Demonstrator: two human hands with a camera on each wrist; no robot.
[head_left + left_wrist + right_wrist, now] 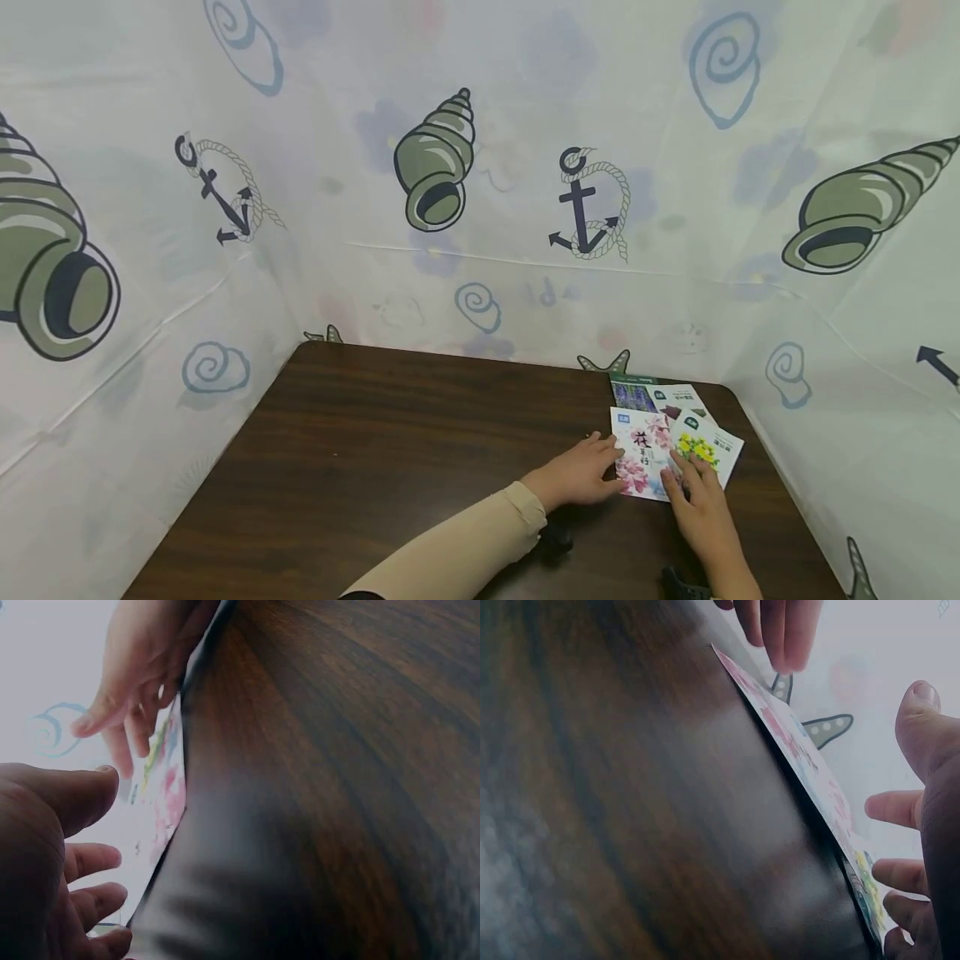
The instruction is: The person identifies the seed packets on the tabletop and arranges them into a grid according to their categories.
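Note:
A white card with pink blossoms [640, 457] lies on the brown table, overlapped at its right by a white card with yellow flowers [718, 452]. Behind them are a white card with a dark picture [686, 398] and a card with purple flowers [632, 395], both partly covered. My left hand [579, 473] is at the left edge of the pink-blossom card, fingers extended. With loosely spread fingers, my right hand [699, 504] is over the lower part of the yellow-flower card. In the right wrist view, the pink-blossom card [802, 765] appears nearly edge-on, below the fingers of both hands.
The dark wood-grain table [420, 425] stretches left of the cards. A pale cloth [517, 292] printed with shells and anchors hangs behind it and along both sides. The cards are close to the table's far right corner.

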